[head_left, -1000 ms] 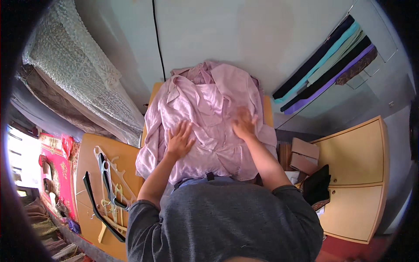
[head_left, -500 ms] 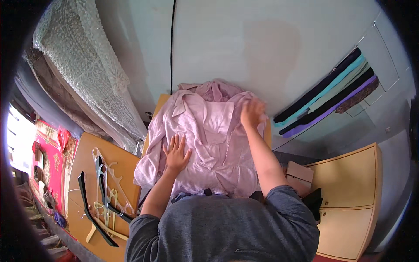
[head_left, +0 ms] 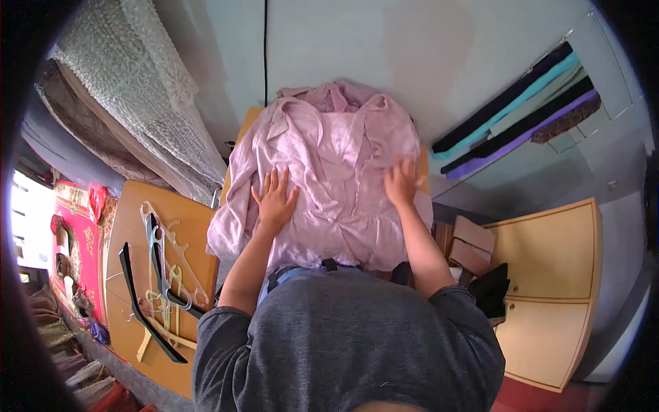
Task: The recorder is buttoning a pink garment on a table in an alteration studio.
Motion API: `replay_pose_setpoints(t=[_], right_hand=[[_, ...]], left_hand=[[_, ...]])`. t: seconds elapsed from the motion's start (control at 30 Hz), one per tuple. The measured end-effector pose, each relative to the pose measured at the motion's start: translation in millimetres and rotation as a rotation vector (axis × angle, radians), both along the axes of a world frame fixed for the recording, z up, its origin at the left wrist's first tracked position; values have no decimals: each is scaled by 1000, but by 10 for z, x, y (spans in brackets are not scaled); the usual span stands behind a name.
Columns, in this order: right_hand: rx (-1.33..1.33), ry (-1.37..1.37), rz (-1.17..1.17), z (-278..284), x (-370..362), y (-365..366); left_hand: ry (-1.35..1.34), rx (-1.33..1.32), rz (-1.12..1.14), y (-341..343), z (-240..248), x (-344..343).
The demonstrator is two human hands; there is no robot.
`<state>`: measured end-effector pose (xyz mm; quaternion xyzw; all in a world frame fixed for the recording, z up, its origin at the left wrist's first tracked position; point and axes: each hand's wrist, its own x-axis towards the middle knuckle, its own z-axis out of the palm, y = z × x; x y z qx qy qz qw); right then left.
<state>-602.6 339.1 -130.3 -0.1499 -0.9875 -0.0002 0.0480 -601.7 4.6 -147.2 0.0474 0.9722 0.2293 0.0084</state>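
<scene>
A shiny pale pink garment [head_left: 322,178] lies spread in front of me over a wooden table [head_left: 248,123], its near edge reaching my waist. Flat on its left part rests my left hand [head_left: 276,201], fingers stretched out and holding nothing. My right hand [head_left: 402,184] lies on the garment's right side, slightly blurred, with its fingers extended and nothing gripped. Folds and a ruffled seam run down the cloth between both hands. A darker pink piece of cloth [head_left: 341,96] shows at the garment's far end, against the wall.
Several hangers [head_left: 165,288] lie on a wooden table [head_left: 130,206] at my left. Beaded white fabric [head_left: 137,82] hangs at the far left. Folded cloths hang on a wall rack [head_left: 508,110] at the right, above a light wooden cabinet [head_left: 542,261] and a cardboard box [head_left: 473,240].
My right hand has moved down along the garment's right side, smoothing the raised fold there. My left hand stays flat on the cloth. The view has shifted slightly.
</scene>
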Motion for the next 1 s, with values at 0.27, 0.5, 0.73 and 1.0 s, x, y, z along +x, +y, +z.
replay_pose_setpoints(t=[0.27,0.5,0.73,1.0], right_hand=[[-323,213,357,-218,831,-516],[-156,-17,2,-431,1162,-203],[-214,210,122,-374,1503,-255],[-25,-240,407,-478,2115,9]], left_hand=[[72,4,-71,123,35,340],[-29,-199,18,167,75,682],[147,-23,19,214,-200,1165],[66,-358,-42,366,-471,1623]])
